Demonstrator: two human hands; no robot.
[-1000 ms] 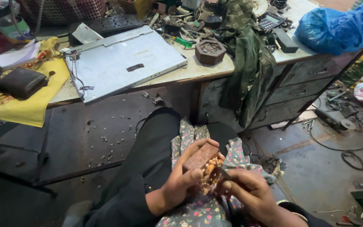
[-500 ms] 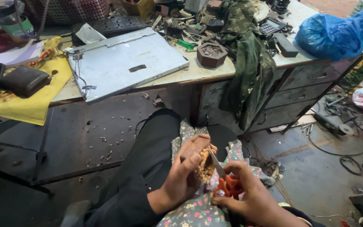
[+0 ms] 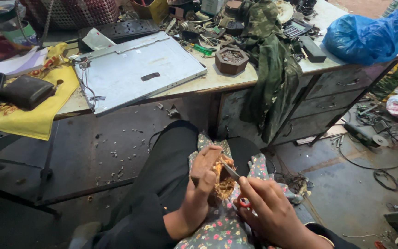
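A floral grey cloth (image 3: 226, 226) lies over black trousers (image 3: 162, 184), near a camouflage-green jacket (image 3: 268, 69), blue bag (image 3: 365, 37) and yellow cloth (image 3: 38, 115).

Matt metal panel (image 3: 137, 74), floral cloth (image 3: 217, 228)

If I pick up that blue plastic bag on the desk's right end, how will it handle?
The blue plastic bag looks soft and crinkled, so it would likely sag and shift. It bulges full, so probably not weightless. It sits near the desk edge, and a push might slide it off.
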